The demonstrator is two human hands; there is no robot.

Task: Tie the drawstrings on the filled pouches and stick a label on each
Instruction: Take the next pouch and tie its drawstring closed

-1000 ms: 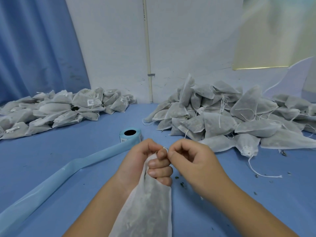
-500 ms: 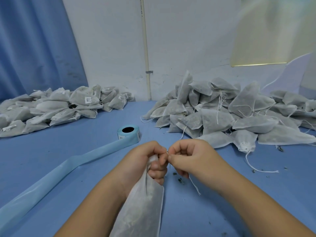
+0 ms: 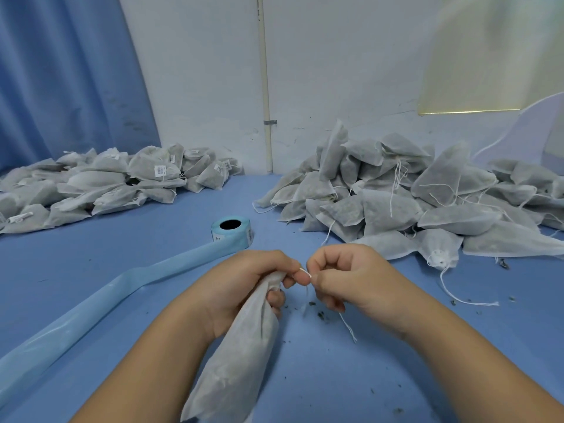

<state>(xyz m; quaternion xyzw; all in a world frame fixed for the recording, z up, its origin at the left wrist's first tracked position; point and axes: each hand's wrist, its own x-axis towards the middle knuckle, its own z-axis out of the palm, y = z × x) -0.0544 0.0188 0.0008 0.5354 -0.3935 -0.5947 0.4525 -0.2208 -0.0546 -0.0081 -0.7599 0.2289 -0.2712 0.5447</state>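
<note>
Spreading across the view, the blue tabletop is heaped at the right with a pile of pouches. One filled pouch is gripped at its neck by the left hand, just above the tabletop. Its drawstring is pinched, seemingly at a loop, by the right hand.

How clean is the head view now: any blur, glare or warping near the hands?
Head view: soft even light, no hard shadows; left hand, right hand and pouch sharp; string between them slightly smeared; wide-angle skews the wall pipe; top-right sheet is hazy.
</note>
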